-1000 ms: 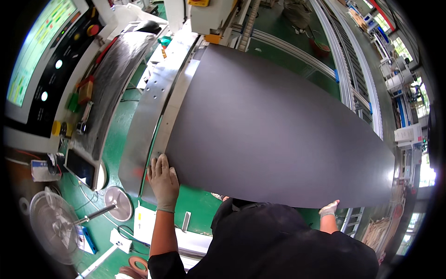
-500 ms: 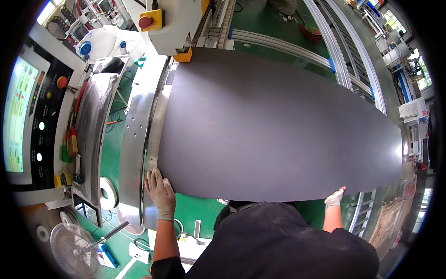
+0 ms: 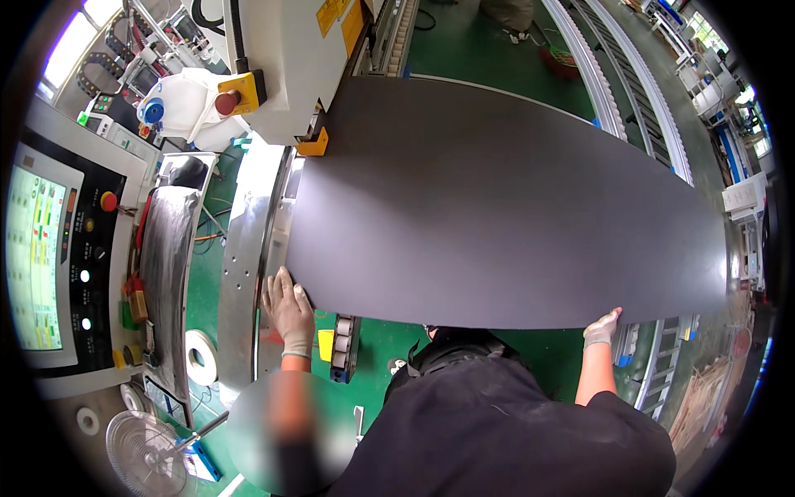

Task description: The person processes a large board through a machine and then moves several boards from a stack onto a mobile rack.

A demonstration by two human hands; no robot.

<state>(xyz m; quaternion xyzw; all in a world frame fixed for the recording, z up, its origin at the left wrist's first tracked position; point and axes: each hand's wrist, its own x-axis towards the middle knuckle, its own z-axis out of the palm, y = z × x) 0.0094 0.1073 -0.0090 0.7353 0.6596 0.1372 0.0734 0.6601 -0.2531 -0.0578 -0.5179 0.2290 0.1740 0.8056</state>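
A large dark grey sheet (image 3: 497, 207) lies flat across the middle of the view, reaching from a curved metal machine bed (image 3: 248, 248) on the left to the far right. My left hand (image 3: 288, 308), in a light glove, grips the sheet's near left corner. The gloved right hand (image 3: 600, 328) holds the near edge of the sheet toward its right end, fingers curled under it. My dark shirt fills the lower centre.
A control panel with a lit screen (image 3: 37, 257) and red button stands at left. A white machine housing (image 3: 281, 66) sits at the sheet's far left end. A tape roll (image 3: 199, 358), a fan (image 3: 145, 451) and conveyor rails (image 3: 638, 91) are nearby on green floor.
The sheet has slid further onto the machine bed toward the white housing. Both hands kept their hold on the near edge as the view shifted left.
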